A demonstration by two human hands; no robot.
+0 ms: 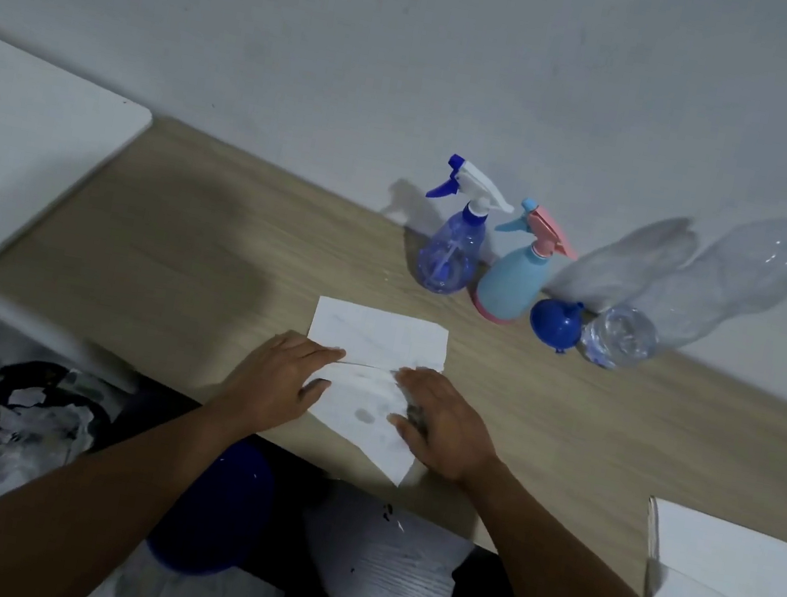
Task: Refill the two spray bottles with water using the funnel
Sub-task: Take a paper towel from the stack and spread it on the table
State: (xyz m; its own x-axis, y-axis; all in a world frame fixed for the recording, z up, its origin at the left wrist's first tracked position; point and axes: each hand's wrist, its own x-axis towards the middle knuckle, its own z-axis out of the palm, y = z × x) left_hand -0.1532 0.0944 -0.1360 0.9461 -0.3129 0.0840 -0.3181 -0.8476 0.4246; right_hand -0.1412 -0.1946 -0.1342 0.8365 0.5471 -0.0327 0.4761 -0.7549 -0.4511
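**Bottles capped at upper right, hands on tissue**

We see the clear blue spray bottle (449,250) and light-blue spray bottle (512,279) capped at upper right, contents unclear, beside the funnel (554,322) and water bottle (716,284). Our left hand (278,383) and right hand (442,429) press flat, open, on a tissue (373,342) at centre.

On the table (178,262), four things stand in a row along the wall at the far side: from left to right, a spray bottle (449,250), a second spray bottle (515,277) just beside it, a funnel (556,323), and a water bottle (710,294). The funnel touches the water bottle's base. In front of the row, near the table's front edge, lies a sheet of paper (376,342); both hands rest on it, the left hand (275,383) at its left side, the right hand (445,427) at its right. A stack of paper (730,578) lies at the near right corner.
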